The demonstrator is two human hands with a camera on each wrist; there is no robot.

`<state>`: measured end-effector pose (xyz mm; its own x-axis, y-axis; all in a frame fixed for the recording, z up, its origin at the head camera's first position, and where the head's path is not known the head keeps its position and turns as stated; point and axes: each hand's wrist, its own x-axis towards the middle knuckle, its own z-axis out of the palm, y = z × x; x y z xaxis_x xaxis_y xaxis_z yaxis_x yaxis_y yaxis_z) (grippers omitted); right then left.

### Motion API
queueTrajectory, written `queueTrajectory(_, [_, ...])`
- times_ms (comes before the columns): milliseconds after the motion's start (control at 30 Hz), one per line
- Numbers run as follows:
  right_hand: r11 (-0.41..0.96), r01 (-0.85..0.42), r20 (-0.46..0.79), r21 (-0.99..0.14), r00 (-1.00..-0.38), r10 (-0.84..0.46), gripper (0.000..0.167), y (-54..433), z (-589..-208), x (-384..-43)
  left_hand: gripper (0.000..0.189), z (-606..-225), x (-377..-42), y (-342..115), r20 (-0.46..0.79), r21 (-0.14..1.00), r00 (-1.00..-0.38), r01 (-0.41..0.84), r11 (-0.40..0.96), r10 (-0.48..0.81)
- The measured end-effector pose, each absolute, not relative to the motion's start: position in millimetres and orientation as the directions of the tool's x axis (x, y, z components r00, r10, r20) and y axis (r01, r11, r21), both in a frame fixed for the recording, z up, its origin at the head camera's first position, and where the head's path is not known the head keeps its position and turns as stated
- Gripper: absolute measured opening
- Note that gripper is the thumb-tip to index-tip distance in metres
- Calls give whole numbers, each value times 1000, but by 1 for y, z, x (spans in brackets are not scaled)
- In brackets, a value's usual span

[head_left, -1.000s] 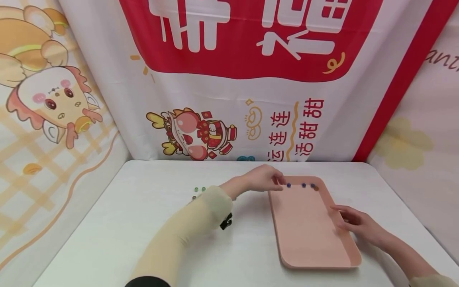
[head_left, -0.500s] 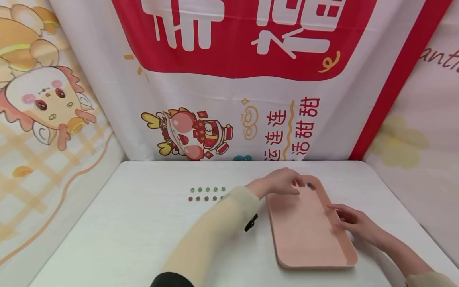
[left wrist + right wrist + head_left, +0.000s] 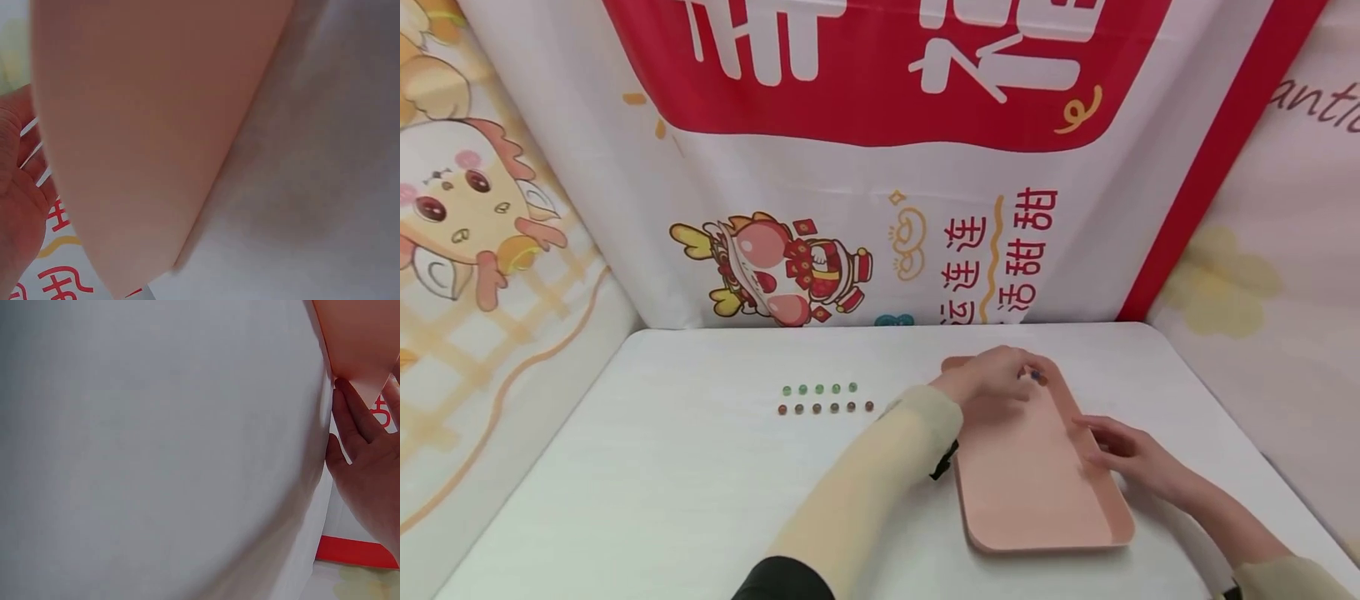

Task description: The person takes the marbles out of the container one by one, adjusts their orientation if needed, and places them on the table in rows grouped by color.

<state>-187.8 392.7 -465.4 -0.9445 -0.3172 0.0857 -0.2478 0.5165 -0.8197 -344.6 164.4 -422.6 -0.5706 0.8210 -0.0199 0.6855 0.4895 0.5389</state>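
Note:
My left hand (image 3: 1000, 372) reaches over the far end of a pink tray (image 3: 1030, 483). Its fingertips are beside a small blue bead (image 3: 1036, 376), which lies against a brown one (image 3: 1042, 381); I see no bead clearly pinched. In the left wrist view the left hand (image 3: 19, 181) shows loosely extended fingers beyond the tray wall (image 3: 150, 125). My right hand (image 3: 1138, 458) holds the tray's right rim, with fingertips over the edge. The right wrist view shows the right hand's (image 3: 369, 462) fingers along the tray's outside (image 3: 362, 337).
Left of the tray, a row of green beads (image 3: 819, 389) and a row of brown beads (image 3: 817, 408) lie on the white table (image 3: 700, 483). A printed cloth (image 3: 887, 250) hangs behind the table, with patterned side cloths (image 3: 497, 333) at either side.
My left hand has moved right along the tray's far end to the last blue bead, covering where other blue beads showed. The bead rows came into full view. My right hand stays on the rim.

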Motion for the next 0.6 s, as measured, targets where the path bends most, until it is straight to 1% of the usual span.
queueTrajectory(167, [517, -234, 71, -823, -946, -315, 51, 391, -464, -190, 39, -425, -348, 169, -46, 536, -586, 668, 515, 809])
queueTrajectory(200, [517, -242, 78, -821, -945, -318, 51, 391, -463, -190, 38, -425, -348, 170, -43, 532, -580, 676, 510, 813])
queueTrajectory(300, [511, -267, 102, -817, -939, -327, 51, 392, -462, -190, 34, -425, -347, 172, -52, 567, -573, 657, 496, 818])
queueTrajectory(433, [494, -276, 123, -824, -939, -320, 49, 395, -465, -189, 34, -428, -345, 176, -85, 627, -584, 598, 499, 808])
queueTrajectory(533, [476, -268, 115, -837, -938, -327, 49, 395, -468, -190, 39, -432, -344, 176, -110, 633, -598, 574, 520, 794])
queueTrajectory(600, [472, -267, 110, -840, -936, -333, 49, 395, -470, -192, 39, -436, -344, 176, -130, 641, -608, 551, 535, 783])
